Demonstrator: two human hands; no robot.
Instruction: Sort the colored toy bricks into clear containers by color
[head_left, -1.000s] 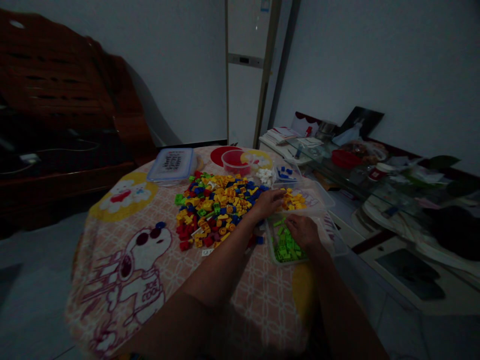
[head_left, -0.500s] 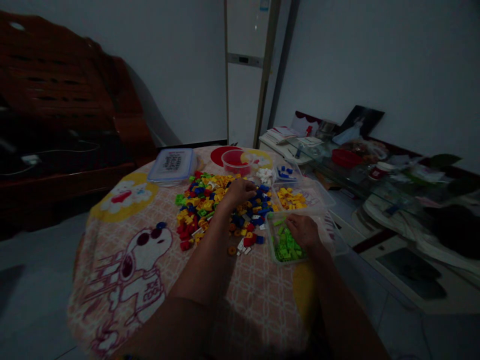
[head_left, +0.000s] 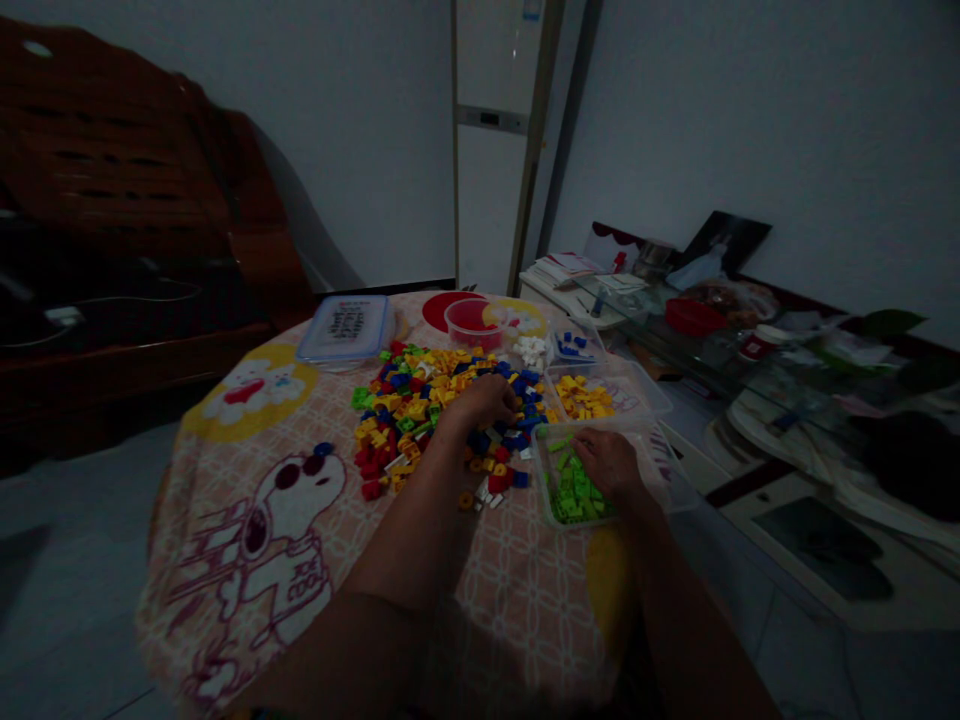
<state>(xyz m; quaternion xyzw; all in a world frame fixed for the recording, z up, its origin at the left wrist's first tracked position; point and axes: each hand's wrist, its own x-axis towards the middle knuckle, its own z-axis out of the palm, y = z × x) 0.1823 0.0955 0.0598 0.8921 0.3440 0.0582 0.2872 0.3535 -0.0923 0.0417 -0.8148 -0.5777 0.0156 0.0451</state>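
Observation:
A heap of small red, yellow, blue and green bricks lies in the middle of a round table under a cartoon-dog cloth. My left hand rests on the right side of the heap, fingers curled down into the bricks; whether it holds one is hidden. My right hand lies over a clear tub of green bricks, fingers bent and resting on its contents. Behind it stands a clear tub of yellow bricks.
At the table's far side are a clear tub with red bricks, a small tub of blue bricks, some white pieces and a flat lid. A cluttered glass table stands right; a dark wooden bench left.
My left hand left the yellow-brick tub, swung left onto the heap, then slid a little nearer along its right side. My right hand stayed on the green tub.

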